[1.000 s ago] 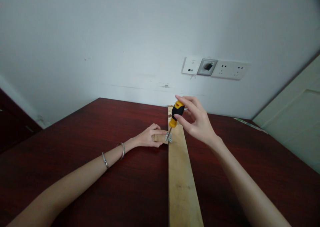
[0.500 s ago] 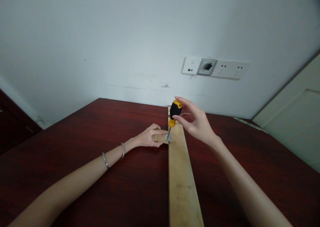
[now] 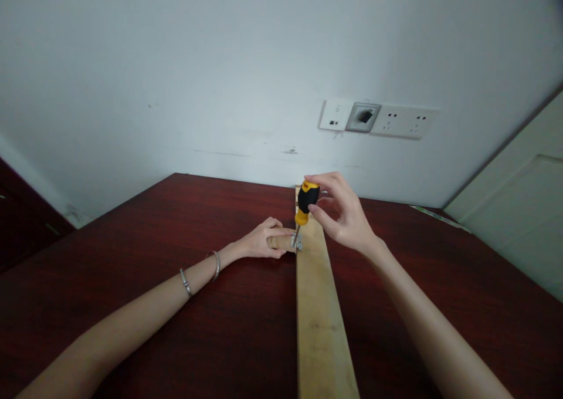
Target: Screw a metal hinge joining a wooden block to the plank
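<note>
My right hand (image 3: 341, 211) holds a yellow and black screwdriver (image 3: 308, 197) by its handle, fingertips at the butt end and thumb on the side. The shaft slants down to a small metal hinge or bracket (image 3: 299, 242), which joins a short wooden piece (image 3: 281, 242) to a long wooden board (image 3: 317, 305). Around the short piece are the fingers of my left hand (image 3: 263, 239), closed on it and pressed against the board's left edge. Exactly where the screwdriver tip sits is too small to make out.
The board lies lengthwise on a dark red tabletop (image 3: 211, 328), its far end by the white wall (image 3: 246, 64). Sockets and a switch panel (image 3: 378, 119) are on that wall. A pale panelled door (image 3: 523, 199) stands at the right, and a thin strip (image 3: 440, 218) lies near the table's back right.
My right hand's fingers have shifted round the screwdriver handle, and the handle has tilted slightly. My left hand, the short wooden piece and the board have stayed in place.
</note>
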`<action>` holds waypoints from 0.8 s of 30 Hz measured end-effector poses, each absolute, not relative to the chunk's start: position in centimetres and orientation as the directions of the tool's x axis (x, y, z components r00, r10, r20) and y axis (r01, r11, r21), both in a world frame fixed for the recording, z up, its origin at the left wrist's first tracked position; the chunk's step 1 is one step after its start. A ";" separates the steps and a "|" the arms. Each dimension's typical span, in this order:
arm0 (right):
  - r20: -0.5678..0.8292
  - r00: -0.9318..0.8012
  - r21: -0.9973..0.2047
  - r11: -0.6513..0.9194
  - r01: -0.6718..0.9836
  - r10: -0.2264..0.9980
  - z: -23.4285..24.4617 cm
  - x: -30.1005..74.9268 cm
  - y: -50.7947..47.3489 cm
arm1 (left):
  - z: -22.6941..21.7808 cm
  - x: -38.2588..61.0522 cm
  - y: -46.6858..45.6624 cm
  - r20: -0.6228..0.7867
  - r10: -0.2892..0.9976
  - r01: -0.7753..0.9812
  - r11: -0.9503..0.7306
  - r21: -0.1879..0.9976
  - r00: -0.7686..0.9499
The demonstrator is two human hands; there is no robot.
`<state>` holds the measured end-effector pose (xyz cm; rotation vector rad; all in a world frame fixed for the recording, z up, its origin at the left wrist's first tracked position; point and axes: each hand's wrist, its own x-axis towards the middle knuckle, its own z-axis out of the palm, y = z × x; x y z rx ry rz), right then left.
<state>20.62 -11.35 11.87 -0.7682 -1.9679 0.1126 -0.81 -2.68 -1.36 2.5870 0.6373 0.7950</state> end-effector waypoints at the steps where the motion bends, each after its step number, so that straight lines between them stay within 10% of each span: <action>1: 0.769 -0.330 -0.367 0.800 0.474 0.548 11.9 20.7 -11.3 | -1.4 -0.8 -2.6 0.434 0.514 0.312 -0.834 0.456 0.740; 24: 0.751 -0.242 -0.450 0.745 0.493 0.614 11.4 20.5 -10.5 | -2.1 -1.1 -2.3 0.431 0.503 0.319 -0.844 0.431 0.749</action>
